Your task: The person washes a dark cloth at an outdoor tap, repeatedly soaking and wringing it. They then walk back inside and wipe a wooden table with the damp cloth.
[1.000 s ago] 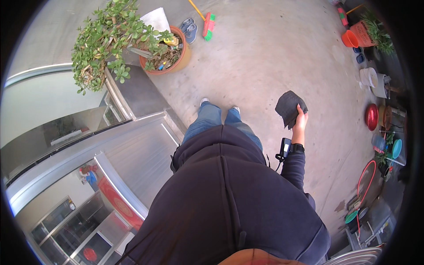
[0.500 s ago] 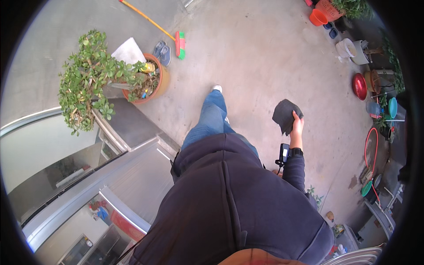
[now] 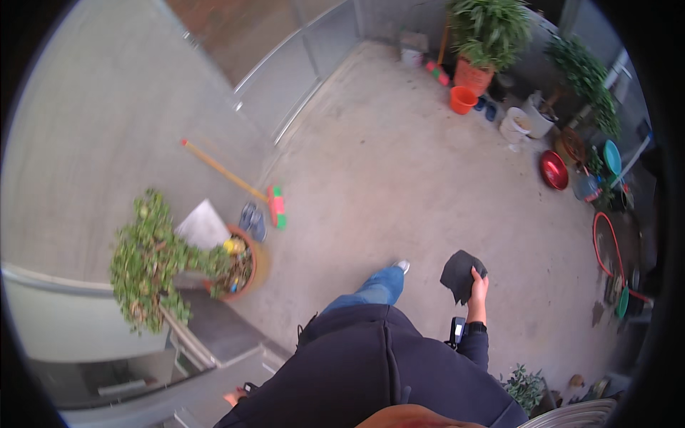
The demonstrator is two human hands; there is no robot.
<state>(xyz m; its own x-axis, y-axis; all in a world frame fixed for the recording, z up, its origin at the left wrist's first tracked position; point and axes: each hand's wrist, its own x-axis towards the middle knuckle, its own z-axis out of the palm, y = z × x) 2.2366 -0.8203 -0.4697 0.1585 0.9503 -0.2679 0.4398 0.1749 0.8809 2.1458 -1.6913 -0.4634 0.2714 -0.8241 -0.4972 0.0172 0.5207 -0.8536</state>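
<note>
My right hand (image 3: 478, 291) is closed on a dark grey cloth (image 3: 458, 275), gripped at its right edge and held out over the concrete floor to the right of my body. The cloth hangs bunched, with a ragged lower edge. Low on the left, my left hand (image 3: 234, 396) shows past my dark jacket, near the metal frame of a glazed structure. It is small and blurred, so its fingers cannot be made out.
A potted plant (image 3: 153, 264) leans out on the left, beside grey shoes (image 3: 252, 221) and a broom (image 3: 276, 205) propped on the wall. Along the right stand an orange bucket (image 3: 462, 100), a white bucket (image 3: 515, 125), a red basin (image 3: 554, 170) and a red hose (image 3: 605, 246).
The view has tipped up, showing more of the far wall and railing. My left hand has come into sight. The cloth stays in my right hand, and a foot has stepped forward.
</note>
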